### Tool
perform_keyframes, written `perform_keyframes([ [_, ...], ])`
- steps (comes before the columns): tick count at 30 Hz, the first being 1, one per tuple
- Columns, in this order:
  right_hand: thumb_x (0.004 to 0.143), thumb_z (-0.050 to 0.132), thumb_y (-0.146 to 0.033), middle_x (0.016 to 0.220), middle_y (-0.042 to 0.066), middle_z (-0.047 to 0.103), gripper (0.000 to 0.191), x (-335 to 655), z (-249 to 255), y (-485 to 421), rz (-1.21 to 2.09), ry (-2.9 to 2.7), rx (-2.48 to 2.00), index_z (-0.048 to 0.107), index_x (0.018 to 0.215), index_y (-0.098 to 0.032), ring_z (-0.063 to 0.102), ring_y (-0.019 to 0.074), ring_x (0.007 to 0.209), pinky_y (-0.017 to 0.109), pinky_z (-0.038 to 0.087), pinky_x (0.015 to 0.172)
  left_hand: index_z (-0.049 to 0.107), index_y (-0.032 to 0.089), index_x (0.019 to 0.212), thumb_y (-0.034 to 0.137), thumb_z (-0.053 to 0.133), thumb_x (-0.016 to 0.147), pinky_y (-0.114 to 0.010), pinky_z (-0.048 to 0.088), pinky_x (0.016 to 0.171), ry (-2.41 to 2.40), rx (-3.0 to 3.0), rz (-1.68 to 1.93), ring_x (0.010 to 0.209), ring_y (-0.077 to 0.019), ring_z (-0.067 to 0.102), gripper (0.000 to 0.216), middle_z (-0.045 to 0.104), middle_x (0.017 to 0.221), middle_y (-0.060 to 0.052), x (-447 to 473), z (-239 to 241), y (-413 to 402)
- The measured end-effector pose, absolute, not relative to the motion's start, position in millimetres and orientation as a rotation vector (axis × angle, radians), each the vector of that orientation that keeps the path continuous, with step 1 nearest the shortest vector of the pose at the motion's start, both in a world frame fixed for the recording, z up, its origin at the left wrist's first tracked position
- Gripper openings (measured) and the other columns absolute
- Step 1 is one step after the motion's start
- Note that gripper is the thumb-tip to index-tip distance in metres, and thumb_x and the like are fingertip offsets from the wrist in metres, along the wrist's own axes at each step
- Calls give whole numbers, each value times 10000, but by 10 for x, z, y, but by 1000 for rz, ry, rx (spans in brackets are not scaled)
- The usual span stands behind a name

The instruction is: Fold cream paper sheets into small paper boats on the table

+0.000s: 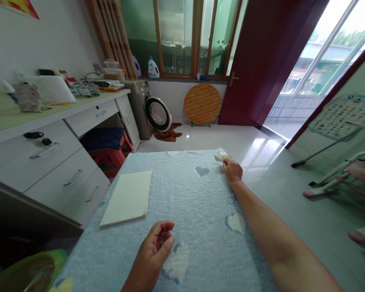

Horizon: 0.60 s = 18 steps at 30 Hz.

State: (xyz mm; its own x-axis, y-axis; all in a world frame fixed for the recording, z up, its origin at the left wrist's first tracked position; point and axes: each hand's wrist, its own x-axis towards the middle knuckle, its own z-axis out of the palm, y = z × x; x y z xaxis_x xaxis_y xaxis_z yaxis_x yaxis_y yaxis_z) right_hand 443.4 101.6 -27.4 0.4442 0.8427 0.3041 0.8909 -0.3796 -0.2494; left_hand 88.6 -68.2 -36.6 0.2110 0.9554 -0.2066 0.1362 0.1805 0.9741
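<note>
The right hand (pixel 232 170) reaches to the far right corner of the worktop, which is draped in a pale blue quilted cover with hearts (pixel 197 194). Its fingers pinch a small cream folded paper piece (pixel 222 157) there. The left hand (pixel 155 249) hovers at the near edge, fingers curled inward on nothing visible, near a cream paper pad (pixel 127 197).

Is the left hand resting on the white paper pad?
No, the left hand curls over the blue quilt, apart from the paper pad lying to its left.
</note>
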Motion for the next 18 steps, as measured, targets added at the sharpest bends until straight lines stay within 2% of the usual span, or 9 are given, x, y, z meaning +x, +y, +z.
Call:
perform_keyframes([
  [11,924,500,-286,991,58,752,276,4595,-333,1375,-74,-1357,-2400,752,1032,-257,656,192,890,243,435,738,644,176,1086,563,682,780,-326,470,903,1205,1219,804,990,-251,607,495,656,1026,-95,844,-428,-672],
  [18,910,532,-281,1005,58,750,252,4635,-360,1454,-36,-1324,-2403,755,1028,-268,662,197,915,255,455,762,655,188,1090,559,702,775,-309,478,903,1173,1161,842,998,-246,618,489,670,1039,-92,798,-583,-682],
])
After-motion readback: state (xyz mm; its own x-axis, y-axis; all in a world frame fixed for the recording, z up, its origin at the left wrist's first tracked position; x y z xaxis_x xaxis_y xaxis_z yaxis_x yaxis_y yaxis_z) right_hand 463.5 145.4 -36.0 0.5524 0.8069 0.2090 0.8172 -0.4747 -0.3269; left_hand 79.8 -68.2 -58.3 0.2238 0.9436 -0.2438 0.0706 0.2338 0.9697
